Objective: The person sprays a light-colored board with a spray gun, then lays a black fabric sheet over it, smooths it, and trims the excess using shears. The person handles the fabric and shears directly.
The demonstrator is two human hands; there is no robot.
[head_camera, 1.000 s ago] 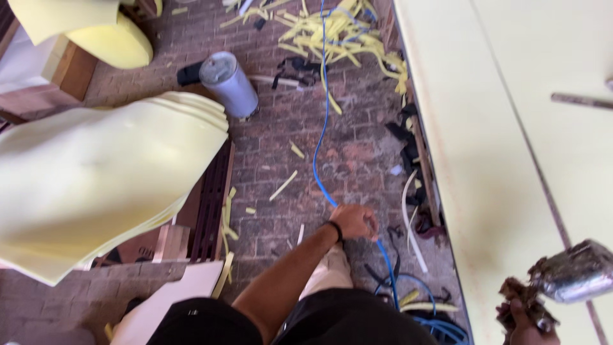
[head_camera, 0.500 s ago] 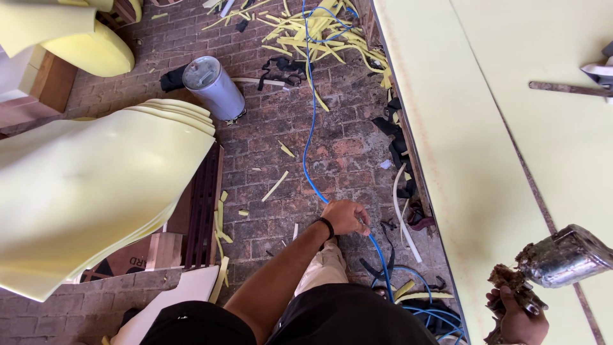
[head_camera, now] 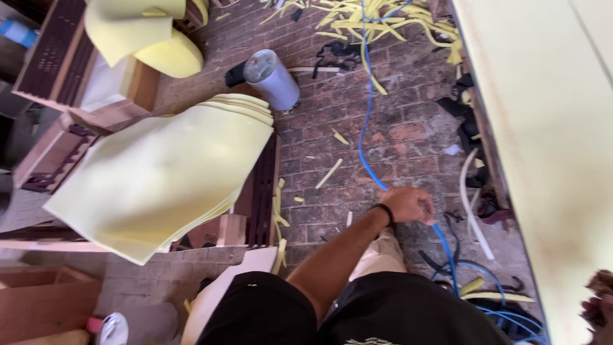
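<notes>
1. The left hand (head_camera: 408, 204) reached down over the brick floor (head_camera: 408, 137), its fingers curled around the blue hose (head_camera: 365, 128), which it gripped just where the hose passed under the palm.
2. The blue hose ran from the top of the view across the bricks to that hand, then on to a loose coil near the lower right corner.
3. Only the edge of the right hand (head_camera: 599, 306) showed at the lower right border; whether it was open or closed could not be told.
4. A grey cylindrical can (head_camera: 271, 78) lay tilted on the bricks, well apart from the left hand; its top looked closed, so its contents were hidden.
5. A stack of pale yellow foam sheets (head_camera: 159, 176) rested on a wooden frame (head_camera: 258, 191) at the left.
6. Yellow foam offcuts (head_camera: 357, 19) lay scattered at the top, near the hose.
7. A large yellow foam slab (head_camera: 543, 128) filled the right side.
</notes>
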